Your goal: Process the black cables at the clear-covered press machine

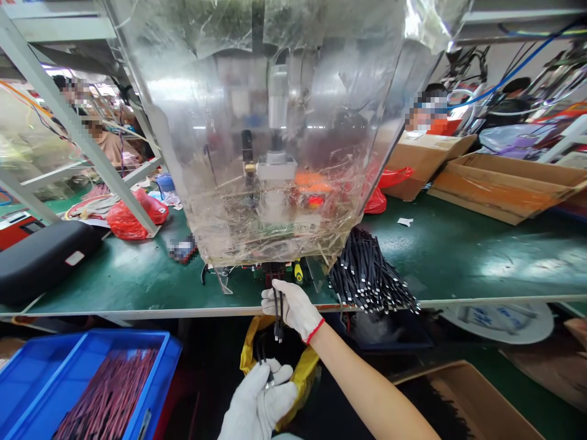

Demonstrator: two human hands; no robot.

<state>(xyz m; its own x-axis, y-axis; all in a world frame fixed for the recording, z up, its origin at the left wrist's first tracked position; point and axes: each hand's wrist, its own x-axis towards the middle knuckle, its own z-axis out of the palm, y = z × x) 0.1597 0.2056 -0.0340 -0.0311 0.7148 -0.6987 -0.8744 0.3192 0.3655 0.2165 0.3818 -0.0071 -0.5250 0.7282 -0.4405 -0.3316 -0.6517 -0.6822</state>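
Observation:
My right hand, in a white glove with a red cuff, is closed around a short black cable at the bench's front edge. The cable's connector ends hang down below the fingers, and its upper end reaches under the clear plastic cover of a machine. Lower and nearer, my left hand, also gloved, pinches black cables with metal connector tips. Just behind it is a yellow bag with a dark inside. A large pile of black cables lies on the bench to the right.
Dark red wires fill part of a blue tray at lower left. A black case and red plastic bag lie on the green bench. Cardboard boxes stand at right. Under the cover is a yellow-and-black tool. People sit behind.

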